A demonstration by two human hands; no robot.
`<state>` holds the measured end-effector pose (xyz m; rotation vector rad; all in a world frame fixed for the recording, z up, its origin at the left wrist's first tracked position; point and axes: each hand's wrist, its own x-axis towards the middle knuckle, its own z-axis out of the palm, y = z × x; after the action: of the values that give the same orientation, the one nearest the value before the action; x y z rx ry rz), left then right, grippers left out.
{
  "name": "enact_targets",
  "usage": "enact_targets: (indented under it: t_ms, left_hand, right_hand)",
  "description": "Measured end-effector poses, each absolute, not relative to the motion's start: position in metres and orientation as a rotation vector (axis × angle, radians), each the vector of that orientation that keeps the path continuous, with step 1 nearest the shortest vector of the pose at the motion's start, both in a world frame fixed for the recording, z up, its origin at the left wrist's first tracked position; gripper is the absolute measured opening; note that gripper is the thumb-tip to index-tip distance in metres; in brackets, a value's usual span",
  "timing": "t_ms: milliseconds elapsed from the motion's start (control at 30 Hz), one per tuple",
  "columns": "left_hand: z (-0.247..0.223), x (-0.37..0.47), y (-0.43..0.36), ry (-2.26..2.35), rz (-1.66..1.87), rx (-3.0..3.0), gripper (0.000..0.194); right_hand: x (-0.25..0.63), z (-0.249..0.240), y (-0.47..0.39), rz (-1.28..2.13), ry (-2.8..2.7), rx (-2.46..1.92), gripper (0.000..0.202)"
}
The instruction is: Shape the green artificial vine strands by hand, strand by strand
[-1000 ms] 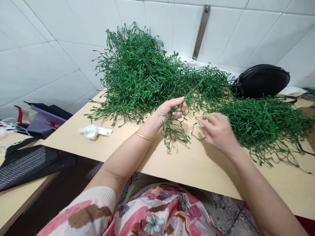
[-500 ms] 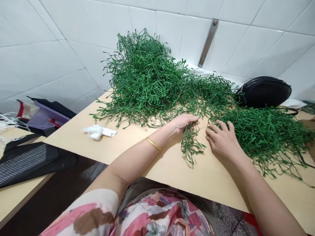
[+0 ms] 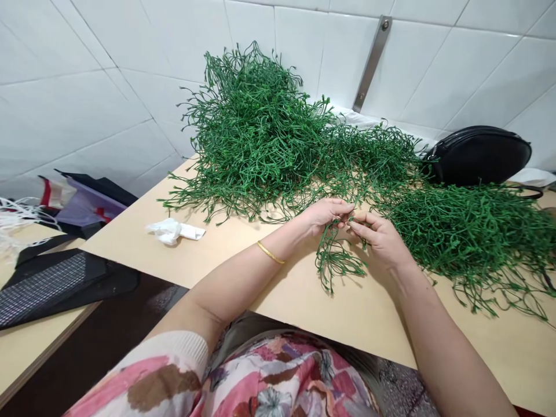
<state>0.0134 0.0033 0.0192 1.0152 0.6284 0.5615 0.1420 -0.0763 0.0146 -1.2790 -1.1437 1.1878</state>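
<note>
My left hand (image 3: 325, 215) is closed on a small bunch of green plastic stems (image 3: 336, 263), which hangs below the fingers over the tabletop. My right hand (image 3: 377, 236) meets it at the fingertips, its thumb and fingers pinched on a thin green stem at the top of the bunch. Behind my hands rises a large tangled heap of green stems (image 3: 260, 133). A second, lower heap (image 3: 473, 231) lies to the right of my right hand.
Crumpled white tissue (image 3: 169, 231) lies on the light wooden table (image 3: 139, 237) at left. A black bag (image 3: 480, 156) stands at the back right, near the tiled wall. Dark mesh fabric (image 3: 47, 289) and white cords lie on another surface at far left.
My right hand has moved left, from apart with spread fingers to a pinch against my left hand. The hanging bunch has shifted slightly. The view has tilted a little.
</note>
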Motion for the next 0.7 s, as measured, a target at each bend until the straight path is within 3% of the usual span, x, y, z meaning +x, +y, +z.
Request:
enact_targets:
  t_ms: [267,500,700]
  left_hand:
    - [0.026,0.012,0.003,0.687,0.532,1.088,0.02]
    - [0.023,0.013,-0.001,0.621,0.562,1.131,0.031]
    - [0.022,0.013,0.0,0.619,0.534,1.119,0.026]
  right_hand:
    - [0.154,0.019,-0.079,1.344,-1.099,-1.237,0.032]
    - [0.156,0.013,-0.076,1.29,-1.072,-1.303,0.03]
    - [0.154,0.009,-0.075,1.189,-1.196,-1.297,0.028]
